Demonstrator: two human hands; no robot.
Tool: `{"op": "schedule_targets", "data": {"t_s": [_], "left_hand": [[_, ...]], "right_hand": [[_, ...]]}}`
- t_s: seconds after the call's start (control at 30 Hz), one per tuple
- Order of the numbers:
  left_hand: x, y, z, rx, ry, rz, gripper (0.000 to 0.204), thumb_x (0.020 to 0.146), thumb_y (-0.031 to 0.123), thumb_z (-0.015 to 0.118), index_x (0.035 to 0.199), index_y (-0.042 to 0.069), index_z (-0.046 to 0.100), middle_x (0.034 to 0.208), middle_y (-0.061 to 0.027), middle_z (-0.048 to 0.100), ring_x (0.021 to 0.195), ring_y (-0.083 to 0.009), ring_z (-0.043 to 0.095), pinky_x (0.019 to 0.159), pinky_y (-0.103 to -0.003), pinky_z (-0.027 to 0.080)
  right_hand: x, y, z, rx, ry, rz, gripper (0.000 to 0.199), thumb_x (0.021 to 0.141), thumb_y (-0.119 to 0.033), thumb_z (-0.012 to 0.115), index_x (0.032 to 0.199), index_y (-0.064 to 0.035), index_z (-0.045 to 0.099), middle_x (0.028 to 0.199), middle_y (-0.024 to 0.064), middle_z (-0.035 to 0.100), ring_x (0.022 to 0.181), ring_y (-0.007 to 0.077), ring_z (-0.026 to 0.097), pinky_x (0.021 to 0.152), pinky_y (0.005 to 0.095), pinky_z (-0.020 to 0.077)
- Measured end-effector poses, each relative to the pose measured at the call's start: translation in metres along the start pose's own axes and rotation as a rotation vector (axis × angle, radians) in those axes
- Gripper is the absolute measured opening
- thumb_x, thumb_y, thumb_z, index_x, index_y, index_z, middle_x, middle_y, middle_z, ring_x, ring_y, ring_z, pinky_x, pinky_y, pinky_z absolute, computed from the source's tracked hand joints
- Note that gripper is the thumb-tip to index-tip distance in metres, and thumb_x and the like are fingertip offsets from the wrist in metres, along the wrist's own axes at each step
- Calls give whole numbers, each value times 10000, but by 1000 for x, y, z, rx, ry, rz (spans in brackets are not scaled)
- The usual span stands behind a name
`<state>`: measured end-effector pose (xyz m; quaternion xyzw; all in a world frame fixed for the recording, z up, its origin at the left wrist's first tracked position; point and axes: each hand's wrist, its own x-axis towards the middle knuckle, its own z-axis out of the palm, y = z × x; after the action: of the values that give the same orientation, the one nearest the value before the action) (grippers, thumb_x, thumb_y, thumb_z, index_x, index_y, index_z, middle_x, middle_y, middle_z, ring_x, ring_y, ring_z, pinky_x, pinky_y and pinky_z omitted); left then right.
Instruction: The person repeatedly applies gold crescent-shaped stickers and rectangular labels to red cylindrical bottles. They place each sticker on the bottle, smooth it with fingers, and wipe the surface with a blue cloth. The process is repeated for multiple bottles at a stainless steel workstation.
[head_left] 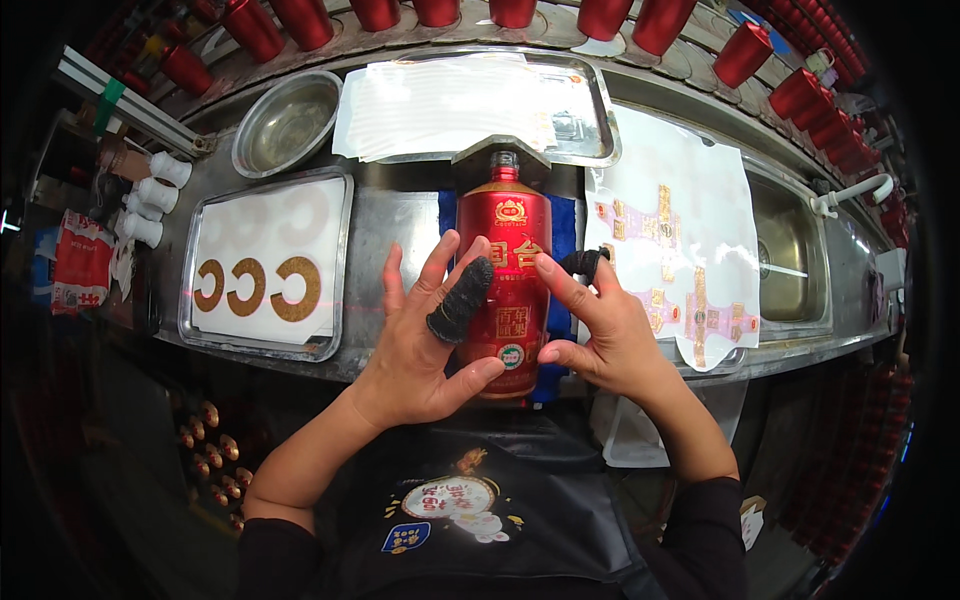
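A glossy red bottle (508, 345) lies in front of me on a blue pad (565, 235), its dark open neck pointing away against a grey angled block (475, 153). Gold emblem, lettering and square decals cover its face, with a small round green-and-white mark low down. My left hand (410, 345) is spread over the bottle's left side, with a black cover on one finger. On the opposite side, my right hand (622, 335) has its index fingertip and thumb at the bottle's edge, fingers apart; a black cover sits on another finger. Neither hand is closed round anything.
To the left, a metal tray (187, 310) holds a white sheet with three gold C-shaped decals (243, 284). A metal bowl (285, 120) and a paper-filled tray (603, 110) stand behind. Cross-shaped decals (655, 225) lie right, beside a sink (790, 250). Red bottles (745, 52) line the far conveyor.
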<state>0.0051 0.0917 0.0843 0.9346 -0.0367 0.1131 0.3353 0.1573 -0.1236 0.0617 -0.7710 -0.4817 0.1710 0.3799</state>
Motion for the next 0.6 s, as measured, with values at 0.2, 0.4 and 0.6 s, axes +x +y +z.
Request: {"op": "schedule_targets", "data": {"t_s": [0.2, 0.4, 0.6], "left_hand": [[1, -5, 3, 22, -37, 25, 816, 912, 433, 674, 1589, 129, 336, 1623, -155, 375, 1552, -365, 214, 1178, -669, -23], [-9, -20, 6, -91, -23, 40, 881, 940, 472, 652, 1615, 72, 252, 1651, -191, 306, 1562, -357, 190, 1203, -611, -25], [-18, -40, 22, -362, 9, -59, 1037, 917, 545, 676, 1643, 80, 99, 1703, -189, 155, 1572, -346, 166, 1208, -579, -67]], "right_hand": [[9, -14, -4, -107, -159, 114, 913, 808, -675, 716, 1562, -238, 444, 982, 190, 519, 826, 358, 553, 725, 402, 478], [5, 5, 1, 70, -17, 54, 950, 826, -719, 657, 1578, -195, 411, 826, 122, 411, 766, 279, 428, 706, 381, 398], [-4, 21, 3, 12, -70, 93, 912, 763, -665, 715, 1571, -395, 388, 902, 118, 453, 782, 298, 509, 739, 394, 454]]}}
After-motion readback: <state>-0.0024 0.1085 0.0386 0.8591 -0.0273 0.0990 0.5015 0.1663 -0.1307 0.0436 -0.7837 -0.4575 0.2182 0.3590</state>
